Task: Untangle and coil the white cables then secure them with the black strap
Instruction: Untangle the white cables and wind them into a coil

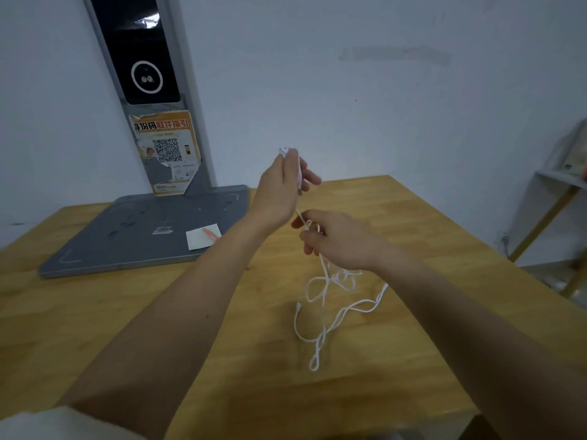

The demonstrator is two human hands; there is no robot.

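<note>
White cables (330,300) lie tangled on the wooden surface (127,312) nearest me; I cannot count separate strands. My right hand (333,241) pinches one strand, and my left hand (282,185) lifts its end. I should feed slack gently, not tug. Beyond: one grey stand (149,230). No strap visible.
</note>
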